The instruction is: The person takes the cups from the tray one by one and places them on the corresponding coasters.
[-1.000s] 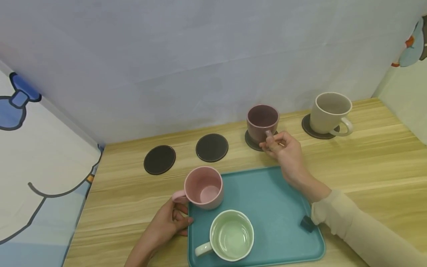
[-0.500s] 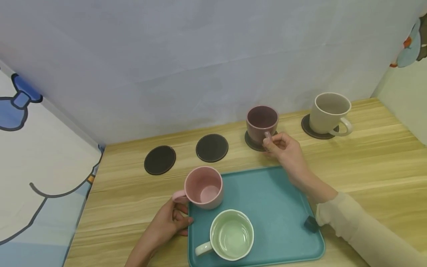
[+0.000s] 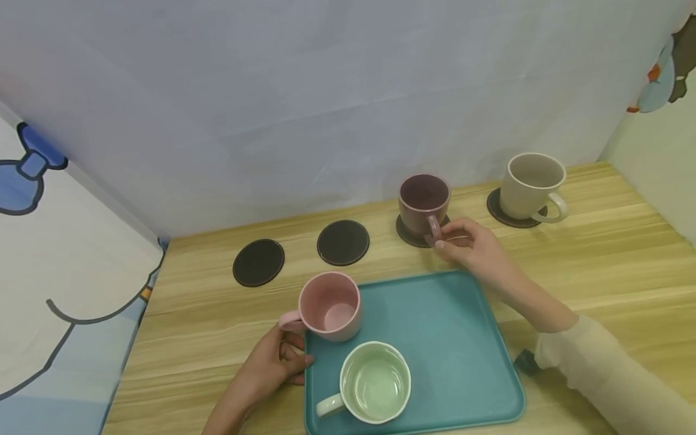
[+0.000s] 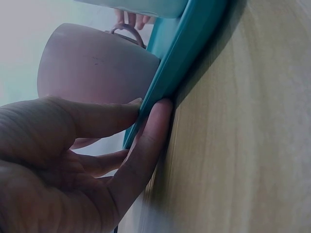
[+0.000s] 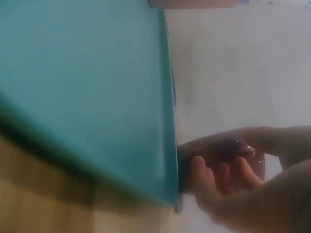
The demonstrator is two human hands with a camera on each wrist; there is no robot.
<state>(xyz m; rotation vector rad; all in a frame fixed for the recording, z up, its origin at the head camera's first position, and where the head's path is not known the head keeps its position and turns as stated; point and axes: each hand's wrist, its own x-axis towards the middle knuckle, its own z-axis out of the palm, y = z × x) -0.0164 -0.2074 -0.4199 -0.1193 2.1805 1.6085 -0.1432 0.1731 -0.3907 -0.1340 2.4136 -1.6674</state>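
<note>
My left hand pinches the left rim of the teal tray, thumb on top and a finger under the edge in the left wrist view. A pink mug stands at the tray's back left corner, its handle over the rim. In front of it sits a pale green mug. Behind the tray, a dark mauve mug stands upright on a black coaster. My right hand is right at that mug's handle, fingers slightly spread. The handle shows uncovered in front of the fingertips.
A beige mug stands on another coaster at the back right. Two bare black coasters, a left one and a middle one, lie along the back of the wooden table. A pale cloth wall rises behind.
My right thumb and fingers have come off the mauve mug's handle, and the wrist has shifted to the right. The mug stays on its coaster. The left hand has kept its grip on the tray.
</note>
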